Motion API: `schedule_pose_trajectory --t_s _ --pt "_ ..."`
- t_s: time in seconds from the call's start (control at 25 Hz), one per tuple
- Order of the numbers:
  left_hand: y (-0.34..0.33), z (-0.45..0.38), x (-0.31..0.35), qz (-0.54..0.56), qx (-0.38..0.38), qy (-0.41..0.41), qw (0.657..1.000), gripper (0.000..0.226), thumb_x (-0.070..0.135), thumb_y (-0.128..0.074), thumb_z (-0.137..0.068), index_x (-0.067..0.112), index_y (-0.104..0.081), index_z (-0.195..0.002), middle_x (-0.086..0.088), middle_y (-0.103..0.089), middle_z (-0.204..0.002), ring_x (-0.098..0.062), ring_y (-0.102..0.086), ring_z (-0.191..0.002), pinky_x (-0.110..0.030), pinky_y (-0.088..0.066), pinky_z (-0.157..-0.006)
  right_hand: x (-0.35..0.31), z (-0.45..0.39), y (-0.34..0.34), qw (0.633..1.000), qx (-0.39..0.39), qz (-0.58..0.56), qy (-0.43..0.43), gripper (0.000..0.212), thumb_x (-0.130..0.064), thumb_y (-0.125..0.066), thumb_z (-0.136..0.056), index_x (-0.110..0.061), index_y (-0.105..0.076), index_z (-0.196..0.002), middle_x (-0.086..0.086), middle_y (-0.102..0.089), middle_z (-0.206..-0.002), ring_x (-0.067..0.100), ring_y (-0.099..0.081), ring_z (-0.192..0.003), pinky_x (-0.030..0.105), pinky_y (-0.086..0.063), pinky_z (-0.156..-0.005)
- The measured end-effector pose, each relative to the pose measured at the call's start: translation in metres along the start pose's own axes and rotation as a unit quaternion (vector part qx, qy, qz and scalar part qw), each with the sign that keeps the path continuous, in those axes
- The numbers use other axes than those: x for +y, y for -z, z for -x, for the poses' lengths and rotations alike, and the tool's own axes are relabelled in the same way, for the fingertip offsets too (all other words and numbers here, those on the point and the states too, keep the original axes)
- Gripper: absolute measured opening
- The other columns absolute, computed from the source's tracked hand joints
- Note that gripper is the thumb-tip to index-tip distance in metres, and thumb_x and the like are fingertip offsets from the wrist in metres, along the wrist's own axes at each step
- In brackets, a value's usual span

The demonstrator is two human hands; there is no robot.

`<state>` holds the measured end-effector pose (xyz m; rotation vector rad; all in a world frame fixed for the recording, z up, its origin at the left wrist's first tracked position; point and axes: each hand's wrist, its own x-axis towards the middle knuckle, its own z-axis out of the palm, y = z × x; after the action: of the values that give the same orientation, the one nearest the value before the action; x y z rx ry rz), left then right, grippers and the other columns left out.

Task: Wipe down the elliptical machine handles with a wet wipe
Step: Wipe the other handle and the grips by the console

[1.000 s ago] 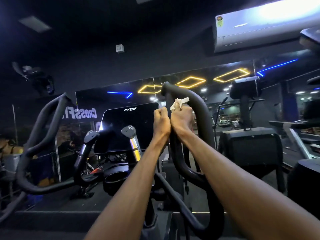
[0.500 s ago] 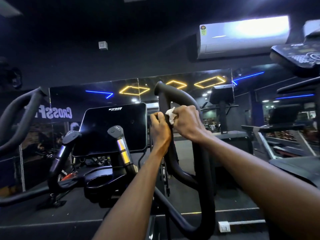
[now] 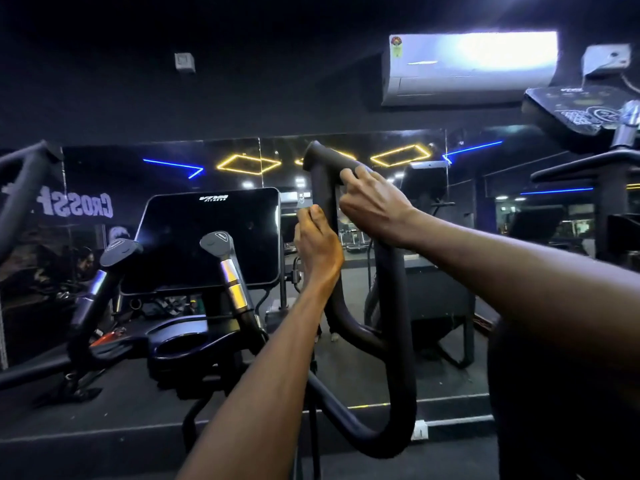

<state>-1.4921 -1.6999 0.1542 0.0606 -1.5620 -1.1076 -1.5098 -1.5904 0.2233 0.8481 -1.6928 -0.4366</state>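
Note:
The black looped right handle (image 3: 398,323) of the elliptical rises in front of me. My left hand (image 3: 317,244) grips its inner upright bar, thumb pointing up. My right hand (image 3: 375,209) lies over the bend near the top, fingers curled round the foam. The wet wipe, seen in this hand a moment ago, is out of sight beneath it. The matching left handle (image 3: 20,188) stands untouched at the far left.
The dark console screen (image 3: 207,237) sits centre-left above two short fixed grips with silver sensors (image 3: 230,271). A wall mirror lies behind, an air conditioner (image 3: 467,67) above. Another machine's console (image 3: 581,112) juts in at the upper right.
My right hand has slid up from beside the left hand to the handle's top bend, and the white wipe has gone out of sight. The left hand keeps its grip on the inner bar.

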Motion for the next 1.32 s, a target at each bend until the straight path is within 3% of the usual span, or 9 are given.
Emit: schedule_pose_trajectory --t_s 0.12,0.24,0.36,0.48,0.64,0.76,0.96,1.16,1.32 --pt "-0.001 0.002 -0.002 -0.004 0.008 -0.020 1.000 0.029 0.033 -0.026 -0.107 0.017 -0.046 -0.094 -0.009 -0.055 -0.086 -0.023 -0.055 -0.078 -0.027 -0.034 -0.059 -0.001 0.006 0.010 0.998 -0.033 0.056 -0.015 0.025 -0.016 -0.046 -0.095 -0.008 -0.070 -0.094 0.014 -0.053 -0.116 0.034 -0.054 -0.102 0.042 -0.047 -0.080" --pt "-0.001 0.001 -0.003 -0.004 0.010 -0.036 0.999 0.028 0.032 -0.027 -0.107 0.018 -0.047 -0.094 -0.008 -0.054 -0.085 -0.022 -0.054 -0.077 -0.030 -0.037 -0.064 -0.010 0.020 0.019 0.986 -0.137 0.098 -0.005 0.026 -0.027 -0.045 -0.098 -0.018 -0.068 -0.106 0.009 -0.052 -0.122 0.031 -0.050 -0.107 0.042 -0.042 -0.090" --pt "-0.001 0.002 -0.001 -0.009 0.008 -0.027 1.000 0.029 0.032 -0.027 -0.106 0.016 -0.048 -0.095 -0.008 -0.054 -0.087 -0.020 -0.052 -0.078 -0.028 -0.035 -0.062 -0.015 0.017 0.032 0.975 -0.218 -0.034 -0.017 0.021 -0.026 -0.053 -0.092 -0.020 -0.066 -0.107 0.010 -0.056 -0.123 0.032 -0.051 -0.112 0.040 -0.045 -0.087" --pt "-0.002 0.005 -0.001 -0.026 0.014 -0.020 0.999 0.035 0.033 -0.024 -0.107 0.011 -0.051 -0.101 -0.010 -0.055 -0.092 -0.019 -0.052 -0.079 -0.024 -0.033 -0.058 0.010 0.009 0.036 0.939 -0.134 -0.279 -0.149 0.011 -0.026 -0.063 -0.084 -0.019 -0.070 -0.090 0.006 -0.058 -0.104 0.029 -0.059 -0.092 0.039 -0.055 -0.077" --pt "-0.001 0.008 0.005 -0.061 0.016 -0.012 0.998 0.035 0.030 -0.023 -0.107 0.011 -0.051 -0.100 -0.007 -0.051 -0.093 -0.014 -0.047 -0.079 -0.030 -0.034 -0.071 0.052 -0.007 0.025 0.856 0.084 -0.386 -0.333 0.020 -0.023 -0.062 -0.083 -0.017 -0.076 -0.096 0.011 -0.045 -0.102 0.035 -0.056 -0.090 0.033 -0.049 -0.079" --pt "0.000 0.000 0.015 -0.105 0.031 -0.012 0.994 0.027 0.028 -0.030 -0.104 0.012 -0.051 -0.110 -0.005 -0.046 -0.105 -0.018 -0.049 -0.093 -0.035 -0.041 -0.083 0.065 -0.025 0.011 0.803 0.058 -0.433 -0.405 0.014 -0.017 -0.062 -0.078 -0.014 -0.065 -0.065 0.012 -0.045 -0.102 0.030 -0.050 -0.089 0.028 -0.040 -0.073" --pt "-0.012 -0.031 0.044 -0.130 0.062 -0.071 0.987 0.029 0.026 -0.042 -0.099 0.008 -0.048 -0.121 -0.012 -0.050 -0.119 -0.020 -0.045 -0.103 -0.028 -0.029 -0.082 0.062 -0.075 0.005 0.720 0.010 -0.609 -0.332 0.033 -0.024 -0.064 -0.079 -0.014 -0.050 -0.051 -0.004 -0.039 -0.058 0.010 -0.039 -0.059 0.031 -0.034 -0.054" --pt "-0.027 -0.030 0.043 -0.143 0.117 -0.060 0.981 0.020 0.030 -0.039 -0.101 0.015 -0.041 -0.113 -0.005 -0.050 -0.105 -0.019 -0.049 -0.090 -0.028 -0.029 -0.071 0.068 -0.082 -0.025 0.761 -0.006 -0.584 -0.281 0.034 -0.024 -0.058 -0.088 -0.011 -0.051 -0.057 -0.002 -0.048 -0.062 0.009 -0.042 -0.053 0.021 -0.033 -0.041" --pt "-0.032 -0.030 0.039 -0.200 0.151 -0.089 0.964 0.021 0.032 -0.038 -0.101 0.015 -0.043 -0.113 -0.010 -0.054 -0.110 -0.028 -0.056 -0.092 -0.032 -0.035 -0.071 0.081 -0.085 -0.053 0.723 -0.017 -0.646 -0.244 0.017 -0.006 -0.056 -0.080 -0.003 -0.064 -0.065 0.001 -0.052 -0.068 0.014 -0.052 -0.069 0.026 -0.040 -0.053"
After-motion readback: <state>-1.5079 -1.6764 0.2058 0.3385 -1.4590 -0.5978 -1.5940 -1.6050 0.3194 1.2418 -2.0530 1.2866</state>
